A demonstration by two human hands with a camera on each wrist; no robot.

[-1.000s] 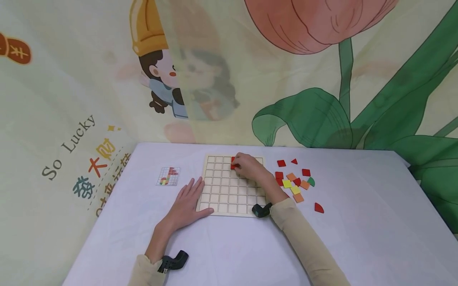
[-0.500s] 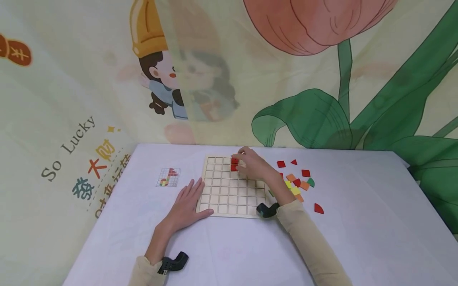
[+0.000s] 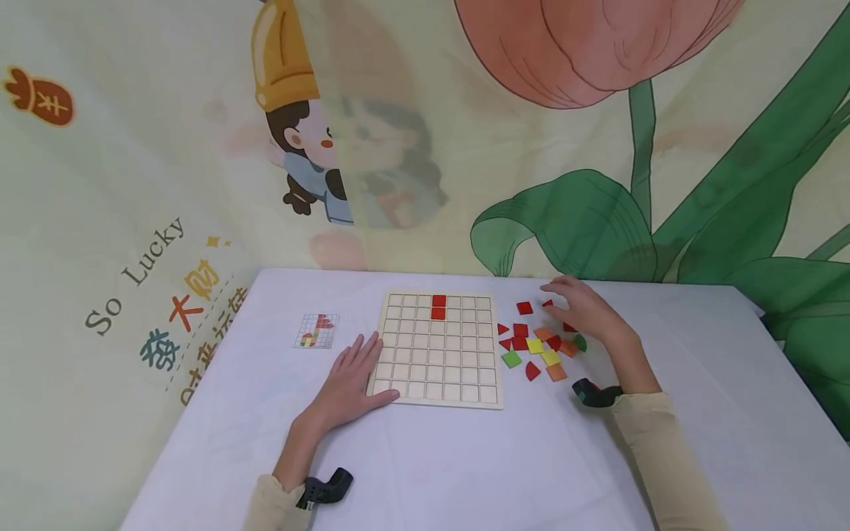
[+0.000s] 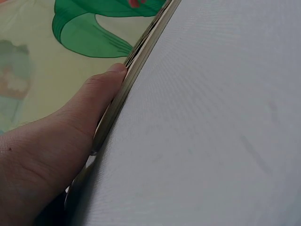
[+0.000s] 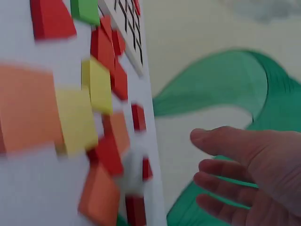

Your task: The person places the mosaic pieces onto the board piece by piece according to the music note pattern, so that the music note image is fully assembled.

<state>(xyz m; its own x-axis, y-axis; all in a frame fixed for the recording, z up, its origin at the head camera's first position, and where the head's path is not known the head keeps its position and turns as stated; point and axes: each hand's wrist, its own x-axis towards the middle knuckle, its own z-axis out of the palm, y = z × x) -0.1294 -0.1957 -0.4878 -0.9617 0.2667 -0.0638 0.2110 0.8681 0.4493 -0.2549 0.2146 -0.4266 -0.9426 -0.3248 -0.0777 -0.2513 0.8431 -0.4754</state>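
Note:
My left hand lies with straight fingers along the left edge and lower left corner of the wooden grid board. In the left wrist view its thumb presses against the board's edge. Two red square tiles sit one below the other in the top two rows of the board. My right hand hovers over the far right part of the loose pieces, close to a small red triangle. In the right wrist view its fingers are apart and hold nothing.
Right of the board lie loose pieces, among them a green square, a yellow square, an orange square and a red quarter circle. A printed pattern card lies left of the board. A printed curtain hangs behind the table.
My right hand has let go of the lower red square tile on the board and moved right, over the loose pieces. My left hand has stayed on the board's edge.

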